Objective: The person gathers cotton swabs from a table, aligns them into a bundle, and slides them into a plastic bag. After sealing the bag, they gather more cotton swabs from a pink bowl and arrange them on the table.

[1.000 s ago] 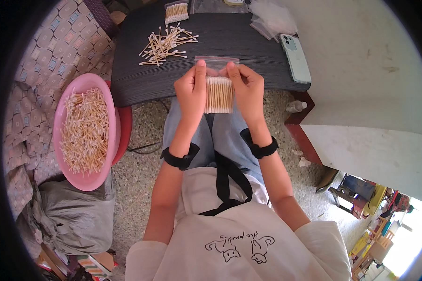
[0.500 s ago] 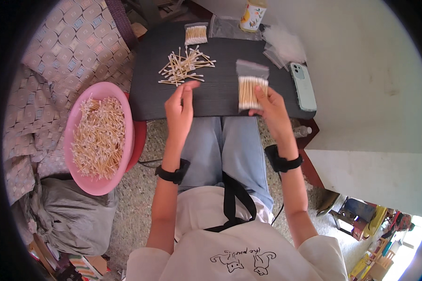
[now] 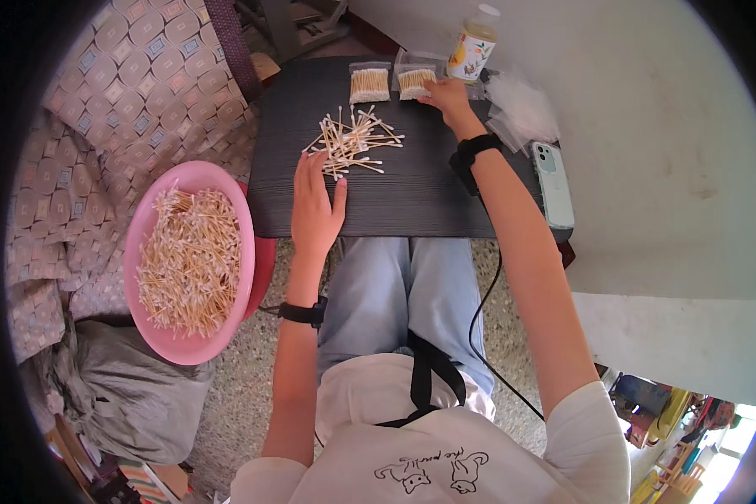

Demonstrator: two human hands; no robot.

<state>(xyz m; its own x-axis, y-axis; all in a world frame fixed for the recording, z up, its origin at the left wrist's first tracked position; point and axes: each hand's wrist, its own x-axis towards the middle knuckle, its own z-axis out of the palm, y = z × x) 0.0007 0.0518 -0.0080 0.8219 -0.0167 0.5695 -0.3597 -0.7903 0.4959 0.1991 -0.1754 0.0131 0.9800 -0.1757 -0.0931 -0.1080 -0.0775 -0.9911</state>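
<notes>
At the far side of the table my right hand (image 3: pixel 449 101) has its fingers closed on the right edge of a clear zip bag of cotton swabs (image 3: pixel 413 82). A second filled bag of cotton swabs (image 3: pixel 369 84) lies just left of it. Nearer to me is a loose pile of cotton swabs (image 3: pixel 354 141), crossed in many directions. My left hand (image 3: pixel 315 206) rests at the near left of this pile, fingers stretched out and thumb apart. Its fingertips reach the pile's left edge, and nothing is held in it.
To the left stands a pink basin (image 3: pixel 246 277) full of loose cotton swabs. On the dark table (image 3: pixel 378 210), a labelled bottle (image 3: pixel 472 52) stands at the back right, with clear empty bags (image 3: pixel 522 109) beside it. A pale phone (image 3: pixel 553 186) lies along the right edge, near the wall.
My right hand has carried the filled bag from the near right to the far side, beside the other bag. My left hand has opened out and moved next to the loose pile.
</notes>
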